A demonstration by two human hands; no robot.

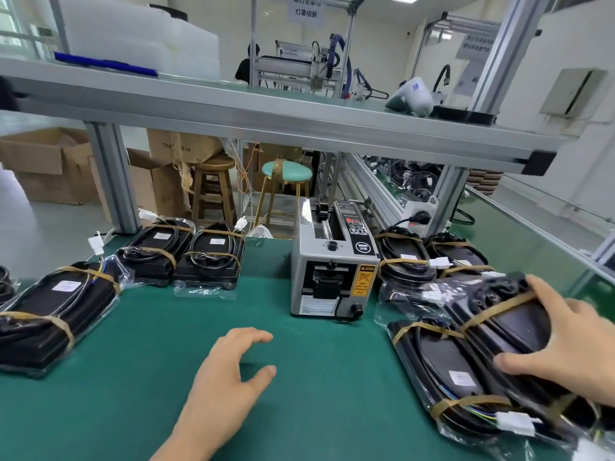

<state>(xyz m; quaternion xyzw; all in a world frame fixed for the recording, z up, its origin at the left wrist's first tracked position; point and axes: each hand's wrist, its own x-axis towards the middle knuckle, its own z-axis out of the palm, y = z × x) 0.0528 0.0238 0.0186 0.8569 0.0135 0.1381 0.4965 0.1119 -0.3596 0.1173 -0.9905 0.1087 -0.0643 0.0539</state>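
Head view: a bagged unit is being taken hold of at the right of the bench, on top of a pile of like ones.
Right hand: fingers are curled over the unit's far edge and the thumb is pressed on its near side, so the unit is gripped between them. It is judged not yet lifted clear.
Left hand: held over the green mat, fingers loosely spread and slightly bent, nothing held.
Unit's place: under the right fingers, slanted across a lower unit, well right of the left fingertips.
Done: judged partly along. Three banded units are laid out beyond and left of the left fingers.
Left: several more are piled around the right fingers, and the gripped one is judged still to be carried over.
Tape dispenser: just ahead of the left fingertips, untouched.
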